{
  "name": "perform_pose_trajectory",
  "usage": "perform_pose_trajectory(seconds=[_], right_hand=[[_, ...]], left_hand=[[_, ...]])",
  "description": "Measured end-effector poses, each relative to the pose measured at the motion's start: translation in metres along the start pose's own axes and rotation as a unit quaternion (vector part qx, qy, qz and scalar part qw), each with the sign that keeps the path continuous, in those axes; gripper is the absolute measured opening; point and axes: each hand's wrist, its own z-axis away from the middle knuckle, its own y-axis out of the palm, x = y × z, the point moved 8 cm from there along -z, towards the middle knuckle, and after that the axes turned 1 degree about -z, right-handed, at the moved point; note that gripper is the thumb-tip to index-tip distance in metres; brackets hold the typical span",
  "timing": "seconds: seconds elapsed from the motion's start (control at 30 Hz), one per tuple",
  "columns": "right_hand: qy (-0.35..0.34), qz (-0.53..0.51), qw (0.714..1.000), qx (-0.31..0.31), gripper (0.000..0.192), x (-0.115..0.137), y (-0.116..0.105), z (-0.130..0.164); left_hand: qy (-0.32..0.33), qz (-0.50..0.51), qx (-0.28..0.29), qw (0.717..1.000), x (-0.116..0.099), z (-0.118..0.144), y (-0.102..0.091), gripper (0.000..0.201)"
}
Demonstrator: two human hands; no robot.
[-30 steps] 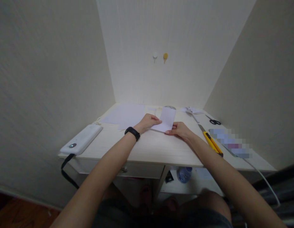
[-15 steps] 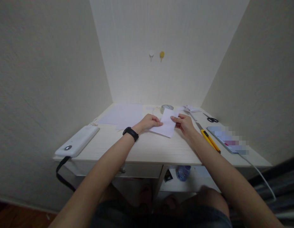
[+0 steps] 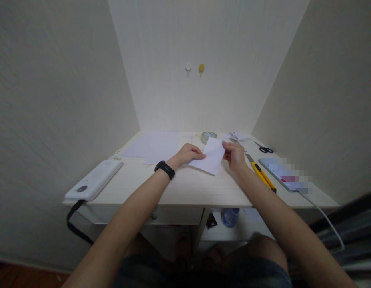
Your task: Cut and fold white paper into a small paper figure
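A small white sheet of paper [image 3: 212,157] is held between my two hands, tilted a little above the desk. My left hand [image 3: 190,155] pinches its left edge, thumb on top, with a black watch on that wrist. At the upper right edge my right hand [image 3: 234,154] grips the paper between thumb and fingers; some of those fingers are hidden. Just behind the paper stands a roll of clear tape [image 3: 208,136]. A yellow box cutter [image 3: 263,177] with its blade out lies to the right of my right hand.
Larger white sheets [image 3: 157,145] lie at the back left of the desk [image 3: 173,192]. Crumpled paper [image 3: 237,137], black scissors [image 3: 266,150] and a phone [image 3: 281,174] on a cable are on the right. A white device [image 3: 95,180] with a black strap sits front left.
My right thumb has moved from the paper's face out to its upper right edge. My left hand stays on the left edge. The view has shifted slightly.
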Motion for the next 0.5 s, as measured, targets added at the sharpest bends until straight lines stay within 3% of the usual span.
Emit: perform_pose_trajectory(seconds=[0.17,0.37,0.5], right_hand=[[-0.007,0.007,1.0,-0.024,0.034,0.0015,-0.0023,0.0026],[-0.021,0.04,0.999,-0.003,0.031,0.0023,-0.0014,0.0002],[-0.023,0.058,0.997,-0.038,0.043,0.0025,-0.0055,0.0002]], left_hand=[[-0.005,0.002,-0.013,1.0,0.0015,0.0015,-0.003,0.019],[-0.008,-0.003,-0.019,1.0,0.0058,0.0016,-0.0044,0.024],[-0.007,0.001,-0.014,1.0,0.0079,0.0014,-0.0008,0.027]])
